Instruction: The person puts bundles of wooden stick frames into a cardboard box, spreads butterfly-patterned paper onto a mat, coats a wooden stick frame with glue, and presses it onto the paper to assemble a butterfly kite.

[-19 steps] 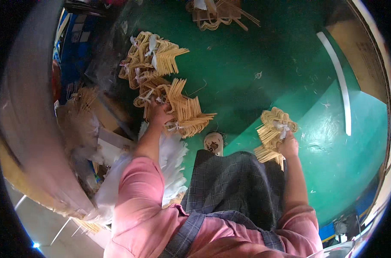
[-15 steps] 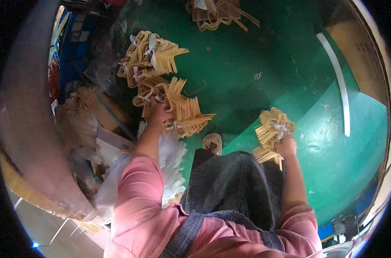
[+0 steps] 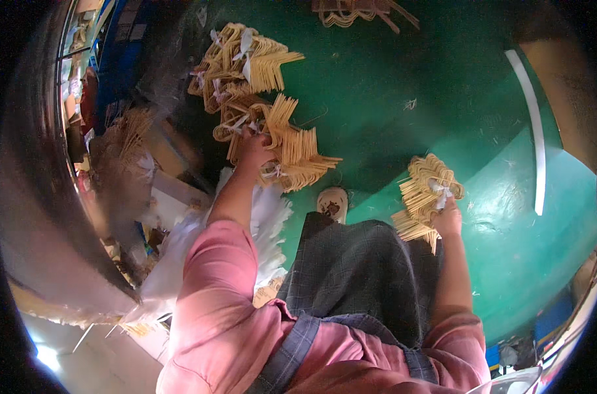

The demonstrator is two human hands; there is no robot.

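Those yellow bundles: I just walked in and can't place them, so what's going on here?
A person stands over a green floor, a tied bundle of pale yellow hangers in each hand. The left hand grips one bundle beside a pile of bundles; the right hand holds another bundle low at their side.

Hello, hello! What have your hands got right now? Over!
Left hand shut on a hanger bundle by the pile. Right hand shut on another bundle. Green floor around, shoe between.
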